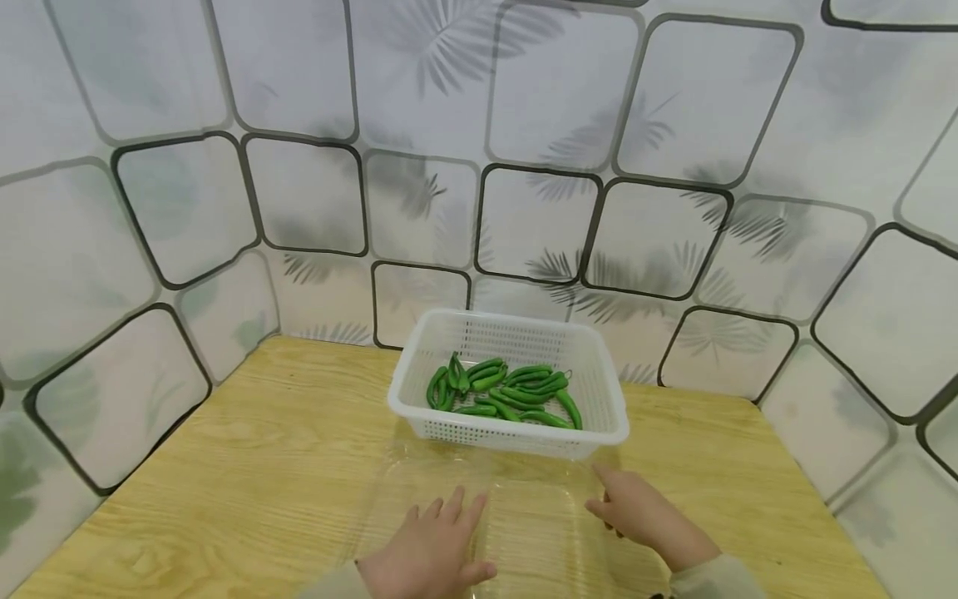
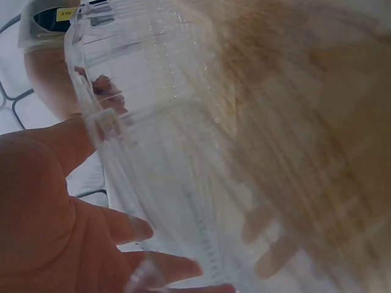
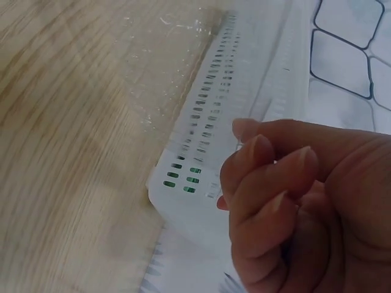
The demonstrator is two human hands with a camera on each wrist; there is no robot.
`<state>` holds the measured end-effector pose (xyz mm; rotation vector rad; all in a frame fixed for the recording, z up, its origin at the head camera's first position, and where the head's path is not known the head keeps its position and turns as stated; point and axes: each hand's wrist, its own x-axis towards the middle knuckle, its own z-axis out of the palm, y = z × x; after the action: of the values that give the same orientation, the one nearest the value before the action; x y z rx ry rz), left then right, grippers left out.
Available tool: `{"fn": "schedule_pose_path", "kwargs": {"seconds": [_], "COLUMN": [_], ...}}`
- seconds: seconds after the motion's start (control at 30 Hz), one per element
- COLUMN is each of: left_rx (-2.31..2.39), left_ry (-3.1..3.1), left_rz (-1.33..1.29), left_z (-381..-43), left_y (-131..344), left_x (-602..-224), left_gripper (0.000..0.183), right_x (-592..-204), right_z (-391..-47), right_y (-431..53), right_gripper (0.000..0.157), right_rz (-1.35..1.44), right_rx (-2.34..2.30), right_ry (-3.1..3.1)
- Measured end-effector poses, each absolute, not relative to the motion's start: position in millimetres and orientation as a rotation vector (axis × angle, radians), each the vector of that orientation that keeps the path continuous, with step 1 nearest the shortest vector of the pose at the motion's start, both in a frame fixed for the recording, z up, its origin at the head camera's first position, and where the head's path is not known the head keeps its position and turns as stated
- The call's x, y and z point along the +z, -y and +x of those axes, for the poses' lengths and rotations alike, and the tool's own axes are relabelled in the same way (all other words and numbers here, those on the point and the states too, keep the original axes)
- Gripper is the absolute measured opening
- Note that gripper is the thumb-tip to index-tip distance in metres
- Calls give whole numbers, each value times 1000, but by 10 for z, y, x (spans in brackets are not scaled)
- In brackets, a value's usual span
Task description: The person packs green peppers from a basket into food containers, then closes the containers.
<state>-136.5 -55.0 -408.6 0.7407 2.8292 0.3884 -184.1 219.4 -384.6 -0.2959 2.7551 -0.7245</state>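
A clear plastic clamshell box [image 1: 533, 532] lies unfolded on the table, in front of a white slotted basket [image 1: 494, 423]. My left hand [image 1: 428, 549] is spread over the left part of the box, its fingers mostly straight. In the left wrist view these fingers [image 2: 168, 268] lie along the clear plastic wall. At the box's far right, my right hand [image 1: 649, 517] has curled fingers. In the right wrist view the thumb and forefinger of this hand [image 3: 275, 201] seem to pinch the thin clear edge. Several green chili peppers [image 1: 524, 389] lie in the basket.
The wooden table [image 1: 247, 466] extends to both sides of the box and basket. A patterned curtain or sheet [image 1: 539, 220] rises behind the table and along both sides. The basket stands close to the back sheet.
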Motion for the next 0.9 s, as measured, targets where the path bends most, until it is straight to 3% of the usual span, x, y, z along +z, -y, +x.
{"fn": "schedule_pose_path", "kwargs": {"seconds": [0.37,0.9], "left_rx": [631,612], "left_ry": [-2755,-2843], "left_rz": [612,575], "left_z": [-1368,-1356], "left_y": [623,574], "left_x": [-4285,-4393], "left_gripper": [85,86], "right_x": [-3852,-3816], "right_z": [-1881,-1928], "right_y": [-2164,-2113], "right_gripper": [54,53], "right_rz": [-400,-368], "right_rx": [-707,-660], "right_ry": [-2746,-2758]}}
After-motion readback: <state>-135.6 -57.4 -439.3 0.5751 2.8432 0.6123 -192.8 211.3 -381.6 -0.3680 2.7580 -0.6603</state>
